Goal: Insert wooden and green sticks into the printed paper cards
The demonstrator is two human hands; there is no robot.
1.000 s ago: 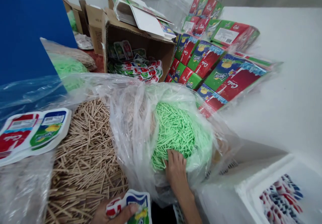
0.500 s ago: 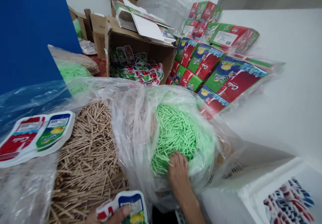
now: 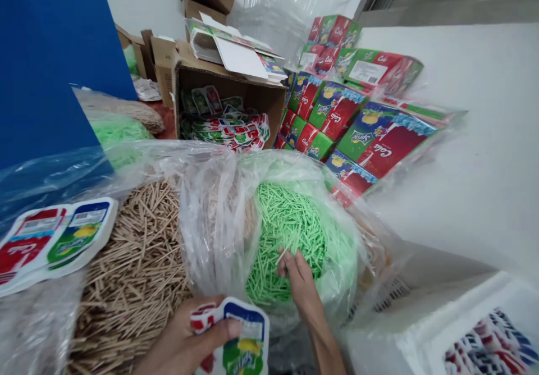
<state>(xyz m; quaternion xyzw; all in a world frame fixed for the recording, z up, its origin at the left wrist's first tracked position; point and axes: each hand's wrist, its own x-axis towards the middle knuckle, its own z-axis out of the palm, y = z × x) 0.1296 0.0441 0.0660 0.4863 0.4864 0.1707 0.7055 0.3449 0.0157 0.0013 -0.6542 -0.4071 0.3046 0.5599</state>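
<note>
My left hand [image 3: 181,335], low in the middle, grips a flat can-shaped packet [image 3: 248,330] printed with Cola and Sprite, its thumb across the front. Over a clear bag full of short green sticks, my right hand [image 3: 298,279] has its fingers pinched together. A pale green stick [image 3: 281,257] pokes out from those fingertips. The loose green sticks [image 3: 290,212] lie just behind and under this hand. Left of them spreads a heap of brown sticks [image 3: 138,251] in another clear bag. A similar double packet [image 3: 59,240] lies at the far left.
Behind the bags, a cardboard box [image 3: 181,105] on its side holds many printed packets. Shrink-wrapped Cola and Sprite boxes [image 3: 337,111] are stacked against the white wall. A white foam box [image 3: 421,330] with printed pieces stands at lower right; a blue panel [image 3: 50,55] rises at left.
My left hand has come up and right with the packet, closer to the green sticks. My right hand has drawn its fingers out of the heap, a stick showing between them.
</note>
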